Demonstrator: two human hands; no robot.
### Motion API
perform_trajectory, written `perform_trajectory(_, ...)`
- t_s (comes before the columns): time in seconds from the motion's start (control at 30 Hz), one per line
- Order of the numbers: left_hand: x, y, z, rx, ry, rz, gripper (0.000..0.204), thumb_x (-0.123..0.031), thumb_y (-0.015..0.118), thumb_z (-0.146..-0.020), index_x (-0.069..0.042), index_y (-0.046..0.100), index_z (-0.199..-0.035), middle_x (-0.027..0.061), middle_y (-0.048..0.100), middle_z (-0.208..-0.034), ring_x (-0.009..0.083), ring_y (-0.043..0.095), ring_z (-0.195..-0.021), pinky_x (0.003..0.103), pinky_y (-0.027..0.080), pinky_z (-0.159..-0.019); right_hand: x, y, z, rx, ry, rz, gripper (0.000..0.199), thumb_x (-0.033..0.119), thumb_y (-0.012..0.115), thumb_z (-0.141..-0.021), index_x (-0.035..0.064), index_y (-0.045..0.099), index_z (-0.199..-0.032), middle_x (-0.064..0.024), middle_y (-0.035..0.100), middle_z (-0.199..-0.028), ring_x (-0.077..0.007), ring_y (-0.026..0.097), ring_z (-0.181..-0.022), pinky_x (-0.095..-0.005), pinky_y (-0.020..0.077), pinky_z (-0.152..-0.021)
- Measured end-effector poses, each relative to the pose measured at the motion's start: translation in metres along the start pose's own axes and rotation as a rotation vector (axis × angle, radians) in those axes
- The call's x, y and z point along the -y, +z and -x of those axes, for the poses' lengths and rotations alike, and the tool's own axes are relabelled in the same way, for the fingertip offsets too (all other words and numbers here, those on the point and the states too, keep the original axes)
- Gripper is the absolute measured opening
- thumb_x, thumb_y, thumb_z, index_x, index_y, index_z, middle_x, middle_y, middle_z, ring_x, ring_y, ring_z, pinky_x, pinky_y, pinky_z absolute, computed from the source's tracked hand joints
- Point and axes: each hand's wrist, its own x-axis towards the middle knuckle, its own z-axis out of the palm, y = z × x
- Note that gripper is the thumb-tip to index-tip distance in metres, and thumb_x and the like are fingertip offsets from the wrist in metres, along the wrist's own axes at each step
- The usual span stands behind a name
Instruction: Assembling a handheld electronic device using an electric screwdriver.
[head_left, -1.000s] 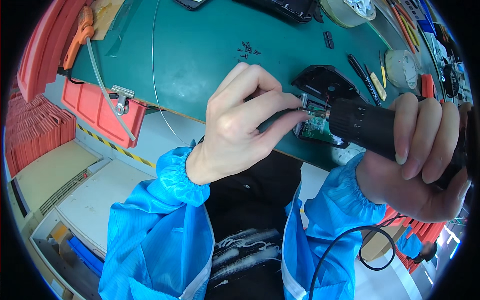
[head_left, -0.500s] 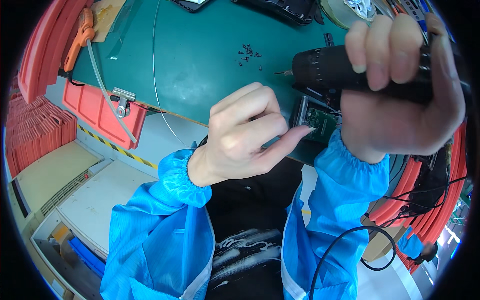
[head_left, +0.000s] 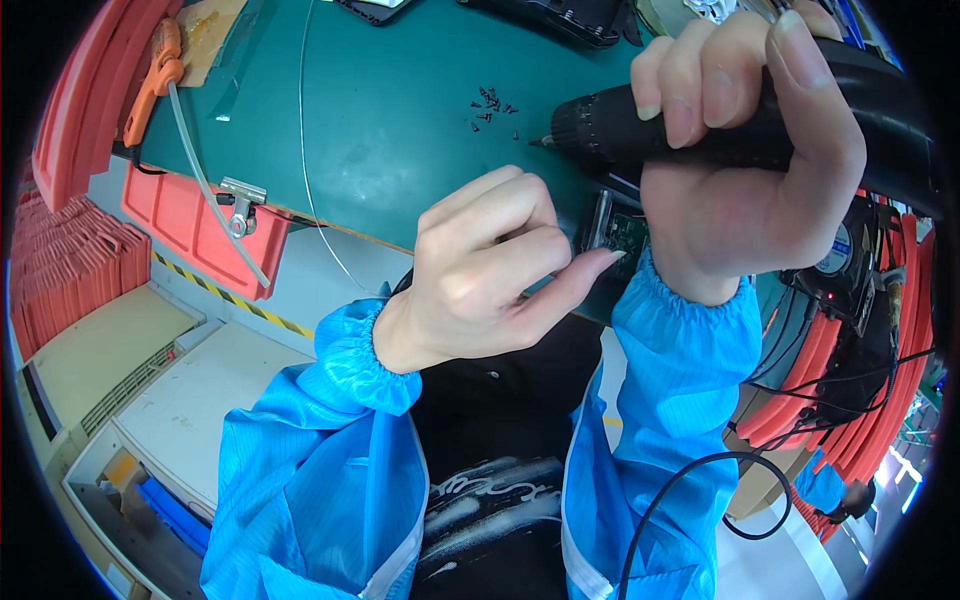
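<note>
My right hand [head_left: 745, 190] is wrapped round a black electric screwdriver [head_left: 605, 128], held nearly level. Its bit points left and ends just short of a lone screw [head_left: 515, 134]. Beyond that screw lies a small loose pile of dark screws [head_left: 490, 100] on the green mat. Nearer to me, my left hand [head_left: 490, 270] has its fingers curled in, with the thumb stretched to a green circuit board [head_left: 628, 232] in a dark case. The left fingertips are mostly hidden, and my right wrist covers part of the board.
The green mat [head_left: 390, 130] covers the bench. An orange glue gun [head_left: 157, 80] lies at the far left, near a metal clip [head_left: 241, 205] on the bench edge. A black housing [head_left: 560, 20] sits at the back. Red trays [head_left: 75, 270] and cables flank the bench.
My right hand has moved left with the screwdriver, bringing the bit closer to the lone screw. My left hand stays in nearly the same place. The view has shifted slightly.
</note>
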Motion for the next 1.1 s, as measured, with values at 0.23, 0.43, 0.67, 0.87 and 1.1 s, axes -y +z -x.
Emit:
perform_trajectory(0.23, -0.001, -0.001, -0.002, 0.010, 0.006, -0.015, 0.029, 0.000, 0.091, -0.065, -0.003, 0.062, -0.063, 0.0047, 0.049, -0.068, 0.0184, 0.047, -0.056, 0.031, 0.028, -0.048, -0.002, -0.003, -0.002, 0.028, -0.017, -0.055, 0.036, 0.030, 0.049, -0.099, 0.0027, 0.061, -0.119, -0.0013, 0.049, -0.073, -0.0145, 0.046, -0.059, -0.0337, 0.0400, -0.063)
perform_trajectory(0.43, 0.000, -0.002, 0.000, -0.033, -0.080, -0.035, 0.023, 0.002, 0.089, -0.068, -0.002, 0.067, -0.073, 0.0062, 0.054, -0.074, 0.0167, 0.049, -0.060, 0.029, 0.035, -0.052, 0.013, -0.023, -0.001, -0.002, 0.006, -0.130, 0.036, 0.031, 0.052, -0.098, 0.0036, 0.062, -0.120, 0.0001, 0.052, -0.075, -0.0128, 0.048, -0.062, -0.0330, 0.0400, -0.065)
perform_trajectory(0.67, -0.004, 0.003, -0.007, -0.221, -0.269, -0.103, 0.024, 0.002, 0.088, -0.074, -0.001, 0.073, -0.093, 0.0073, 0.058, -0.084, 0.0180, 0.056, -0.070, 0.030, 0.045, -0.060, 0.029, -0.036, 0.006, -0.088, 0.029, -0.186, 0.036, 0.034, 0.055, -0.097, 0.0063, 0.064, -0.118, 0.0024, 0.053, -0.077, -0.0106, 0.049, -0.065, -0.0322, 0.0390, -0.066)
perform_trajectory(0.87, -0.001, 0.003, -0.012, -0.165, -0.266, -0.178, 0.028, -0.001, 0.088, -0.076, -0.002, 0.076, -0.101, 0.0068, 0.059, -0.085, 0.0187, 0.059, -0.072, 0.030, 0.048, -0.062, 0.033, -0.038, 0.008, -0.078, 0.017, -0.184, 0.035, 0.035, 0.055, -0.097, 0.0075, 0.064, -0.116, 0.0025, 0.053, -0.078, -0.0106, 0.049, -0.065, -0.0324, 0.0388, -0.066)
perform_trajectory(1.1, 0.002, 0.006, -0.005, -0.171, -0.278, -0.145, 0.022, 0.000, 0.086, -0.078, 0.000, 0.077, -0.098, 0.0080, 0.059, -0.086, 0.0193, 0.060, -0.072, 0.030, 0.048, -0.061, 0.035, -0.036, 0.009, -0.035, 0.006, -0.189, 0.034, 0.036, 0.056, -0.097, 0.0081, 0.064, -0.114, 0.0023, 0.054, -0.078, -0.0107, 0.050, -0.066, -0.0326, 0.0391, -0.066)
